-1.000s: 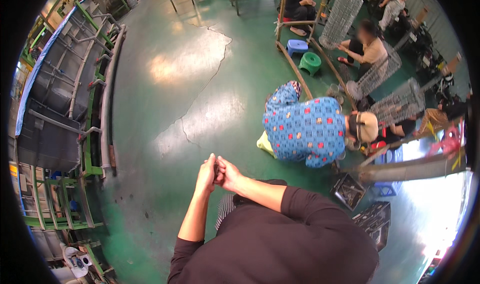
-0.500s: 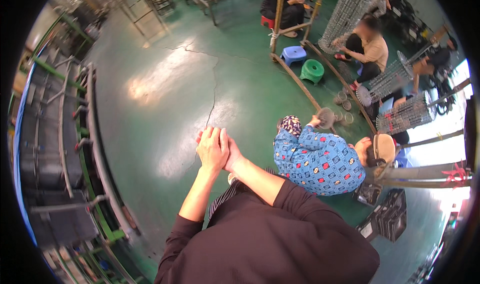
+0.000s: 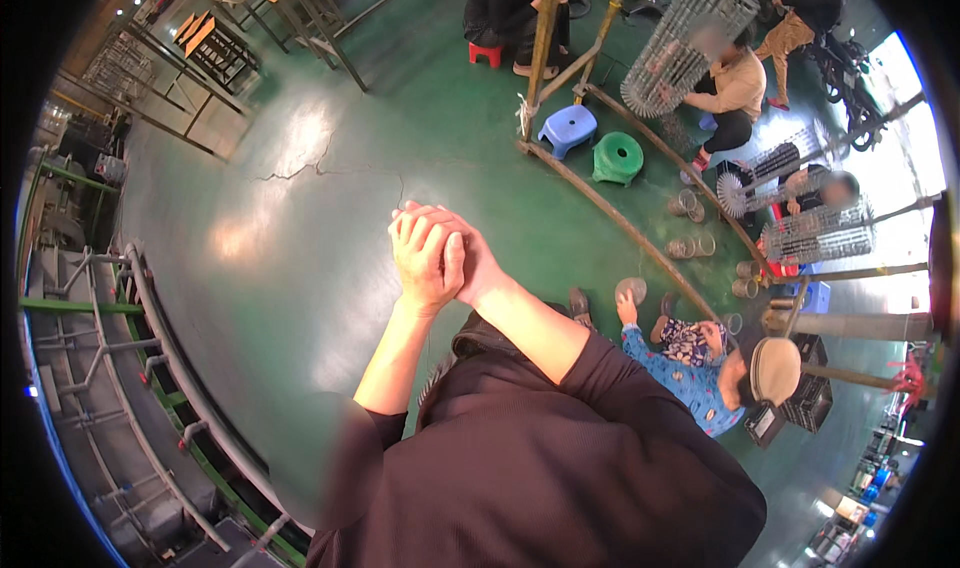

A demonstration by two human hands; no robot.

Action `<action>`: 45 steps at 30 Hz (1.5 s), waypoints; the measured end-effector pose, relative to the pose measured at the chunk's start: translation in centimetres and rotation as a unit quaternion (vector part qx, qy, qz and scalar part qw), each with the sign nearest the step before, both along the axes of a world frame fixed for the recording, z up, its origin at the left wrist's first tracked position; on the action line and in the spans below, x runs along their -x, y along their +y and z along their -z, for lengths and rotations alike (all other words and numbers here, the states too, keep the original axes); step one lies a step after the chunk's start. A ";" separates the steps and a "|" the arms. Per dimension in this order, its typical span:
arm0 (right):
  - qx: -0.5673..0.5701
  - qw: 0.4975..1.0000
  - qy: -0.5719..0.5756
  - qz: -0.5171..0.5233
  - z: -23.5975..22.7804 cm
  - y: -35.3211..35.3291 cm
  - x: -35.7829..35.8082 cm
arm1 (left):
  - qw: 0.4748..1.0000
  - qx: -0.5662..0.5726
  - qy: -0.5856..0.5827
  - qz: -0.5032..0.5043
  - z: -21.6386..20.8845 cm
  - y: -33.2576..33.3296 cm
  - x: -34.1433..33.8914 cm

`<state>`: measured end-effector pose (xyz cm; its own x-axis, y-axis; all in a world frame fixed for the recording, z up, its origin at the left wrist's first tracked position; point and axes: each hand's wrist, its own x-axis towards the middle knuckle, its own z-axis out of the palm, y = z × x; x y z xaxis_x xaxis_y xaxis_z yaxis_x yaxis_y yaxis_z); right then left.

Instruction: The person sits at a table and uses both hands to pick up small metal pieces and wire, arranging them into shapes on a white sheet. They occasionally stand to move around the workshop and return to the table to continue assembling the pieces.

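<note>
In front of my body, both of my hands are clasped together over the green floor (image 3: 335, 328). My left hand (image 3: 425, 260) lies with its fingers folded over my right hand (image 3: 482, 266). My right hand is pressed against the left from behind, and most of its fingers are hidden. Between the palms I can make out no object. Both forearms come up in dark sleeves, with nothing else close to the hands.
A co-worker in a blue patterned top (image 3: 708, 400) sits at right, holding a round pale piece (image 3: 631, 290). Beyond are a blue stool (image 3: 567, 128), a green stool (image 3: 617, 158), a pole frame (image 3: 610, 223) and wire racks (image 3: 690, 43). Metal railing (image 3: 185, 353) runs along the left.
My view has shifted, so the stools sit slightly further left and the blue-topped co-worker lower right. My hands stay clasped, now a little higher in view. The co-worker's posture has turned.
</note>
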<state>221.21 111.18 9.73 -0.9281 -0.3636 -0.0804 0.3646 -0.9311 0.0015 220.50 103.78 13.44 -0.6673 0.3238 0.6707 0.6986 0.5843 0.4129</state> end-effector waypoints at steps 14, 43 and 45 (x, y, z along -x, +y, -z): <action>0.149 0.983 0.010 0.103 7.6 -3.1 43.5 | 0.974 -0.127 -0.014 0.187 4.3 -3.6 45.3; 0.050 0.701 -0.301 0.645 41.0 43.5 82.6 | 0.779 0.127 -0.539 0.294 30.1 22.3 96.5; 0.041 0.683 -0.320 0.656 43.6 45.2 83.0 | 0.719 0.267 -0.523 0.372 32.9 25.0 98.3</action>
<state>138.17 156.40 -33.92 -0.2452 0.7184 -0.6510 -0.8821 -0.4439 -0.1576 122.24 128.76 -19.48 -0.2250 0.8772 -0.4240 0.3700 0.4795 0.7957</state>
